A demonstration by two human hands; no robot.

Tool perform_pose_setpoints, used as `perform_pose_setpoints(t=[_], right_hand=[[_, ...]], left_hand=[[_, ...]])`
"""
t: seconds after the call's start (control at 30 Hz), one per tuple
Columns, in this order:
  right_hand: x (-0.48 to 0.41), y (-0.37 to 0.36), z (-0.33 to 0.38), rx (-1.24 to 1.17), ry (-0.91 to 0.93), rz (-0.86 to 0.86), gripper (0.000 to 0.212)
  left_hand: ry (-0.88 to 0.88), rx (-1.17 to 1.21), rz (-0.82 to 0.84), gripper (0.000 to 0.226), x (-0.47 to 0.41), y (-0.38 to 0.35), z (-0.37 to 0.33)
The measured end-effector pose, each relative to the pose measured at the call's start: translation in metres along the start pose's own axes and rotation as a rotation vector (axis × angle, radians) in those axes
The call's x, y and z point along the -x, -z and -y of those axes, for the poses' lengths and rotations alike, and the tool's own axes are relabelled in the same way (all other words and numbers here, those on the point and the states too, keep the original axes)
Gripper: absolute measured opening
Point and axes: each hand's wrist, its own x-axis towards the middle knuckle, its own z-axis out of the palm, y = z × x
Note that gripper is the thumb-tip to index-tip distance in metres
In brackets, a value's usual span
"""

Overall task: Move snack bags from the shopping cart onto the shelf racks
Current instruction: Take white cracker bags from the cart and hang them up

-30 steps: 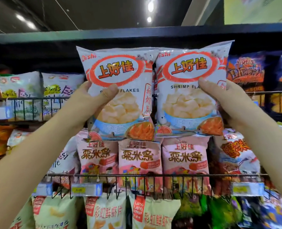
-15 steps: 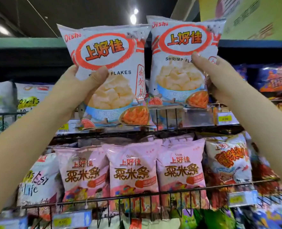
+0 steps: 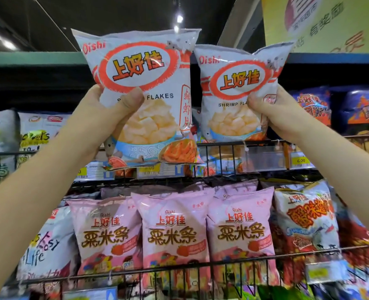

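Upper rack (image 3: 226,144): met at its front wire by the lower edge of the right bag (image 3: 233,87), which has been brought down since the earlier frame.
Left bag (image 3: 140,68): held higher, in front of the rack.
Left hand (image 3: 101,113): bag's left edge gripped, thumb across its front.
Right hand (image 3: 272,113): bag's right edge gripped.

Left shrimp bag (image 3: 140,68), right shrimp bag (image 3: 235,83): thin plastic film, soft sheen, crinkled seams. Wire rack (image 3: 222,143): black metal, smooth. Pink bags (image 3: 174,230) below rack: matt plastic. Tag holder (image 3: 263,160) on rack: clear glossy plastic.
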Motion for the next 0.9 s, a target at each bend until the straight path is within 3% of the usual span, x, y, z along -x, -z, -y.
perform_pose_setpoints(t=[0.13,0.27,0.4,0.5,0.57,0.63,0.77,0.83,0.9], right_hand=[[0.0,-0.001,0.001,0.004,-0.038,0.008,0.055],[0.0,-0.007,-0.011,0.068,-0.118,0.028,0.069],[-0.002,-0.006,-0.019,0.116,-0.268,0.028,0.039],[-0.006,0.0,-0.022,0.25,-0.393,0.053,0.035],[-0.007,0.001,-0.023,0.382,-0.435,0.125,0.042],[-0.007,-0.001,-0.018,0.466,-0.484,0.181,0.061],[-0.007,0.001,-0.009,0.593,-0.569,0.224,0.083],[-0.007,0.0,-0.004,0.706,-0.632,0.227,0.105],[-0.003,-0.012,0.009,0.813,-0.624,0.226,0.094]], left_hand=[[0.009,-0.047,-0.018,0.093,0.003,-0.011,0.001],[0.019,-0.049,-0.037,0.079,0.005,-0.024,0.0],[0.011,-0.011,-0.031,0.076,0.005,-0.03,0.001],[-0.005,-0.012,-0.039,0.078,0.002,-0.029,0.001],[-0.006,-0.022,-0.042,0.086,-0.001,-0.026,0.003],[-0.001,-0.029,-0.036,0.091,-0.002,-0.024,0.005],[-0.005,-0.043,-0.026,0.086,-0.002,-0.025,0.008],[0.001,-0.051,-0.026,0.09,-0.002,-0.025,0.008],[0.008,-0.057,-0.029,0.092,-0.001,-0.024,0.008]])
